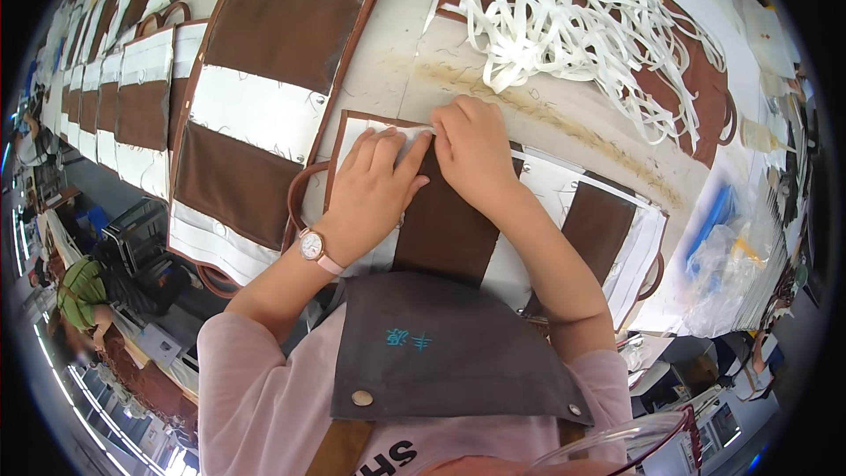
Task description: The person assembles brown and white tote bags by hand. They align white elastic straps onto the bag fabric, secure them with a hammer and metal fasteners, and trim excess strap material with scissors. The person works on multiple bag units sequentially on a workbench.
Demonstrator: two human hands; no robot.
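Left fingers point(386, 151) spread; right fingers point(448, 130) curled, just beside; forearms point(552, 242) angled inward.

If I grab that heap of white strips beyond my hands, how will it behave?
The heap of white strips will probably be floppy, since the strips loop and bend every way. It looks light for its bulk, being thin strips with gaps between them. Lifting a handful would likely drag others along, because they cross and tangle.
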